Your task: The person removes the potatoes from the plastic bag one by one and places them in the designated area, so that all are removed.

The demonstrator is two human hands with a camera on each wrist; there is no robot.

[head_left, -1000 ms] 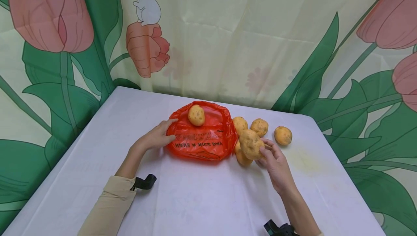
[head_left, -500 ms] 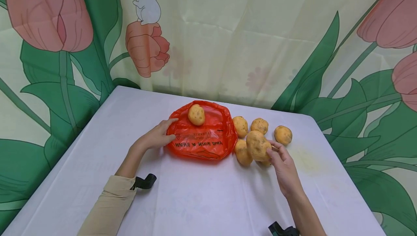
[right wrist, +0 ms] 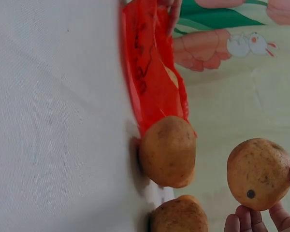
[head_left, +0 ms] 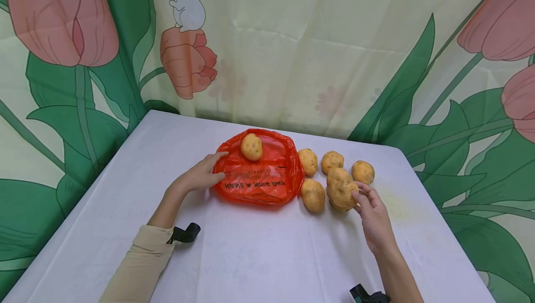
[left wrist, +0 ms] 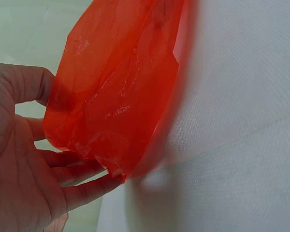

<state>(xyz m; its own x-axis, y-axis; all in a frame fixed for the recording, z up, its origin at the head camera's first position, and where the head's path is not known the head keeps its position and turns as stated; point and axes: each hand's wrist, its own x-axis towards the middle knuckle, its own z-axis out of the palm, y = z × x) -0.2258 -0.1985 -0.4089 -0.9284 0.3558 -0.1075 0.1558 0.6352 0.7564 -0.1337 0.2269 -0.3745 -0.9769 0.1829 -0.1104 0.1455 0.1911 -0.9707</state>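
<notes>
A knobbly potato point(head_left: 339, 189) is pinched in my right hand point(head_left: 374, 219), with thumb and fingertips on its right end. The right wrist view shows this held potato point(right wrist: 258, 174) with a dark spot low on its skin. It hides part of another potato beneath it in the head view. My left hand point(head_left: 199, 173) holds the left rim of a red plastic bag point(head_left: 255, 196), with fingertips over the edge. In the left wrist view the bag wall point(left wrist: 116, 92) partly covers those fingers. One potato point(head_left: 251, 147) lies in the bag, at its far side.
Right of the bag lie several loose potatoes, among them a near one point(head_left: 313, 195), one by the rim point(head_left: 308, 161), and two farther right point(head_left: 332, 161). A white cloth covers the table point(head_left: 251, 256). Behind it hangs a printed curtain point(head_left: 284, 52).
My right hand has moved right with its potato, away from the bag. The loose potato near the bag's right side now shows fully. My left hand stays at the bag rim.
</notes>
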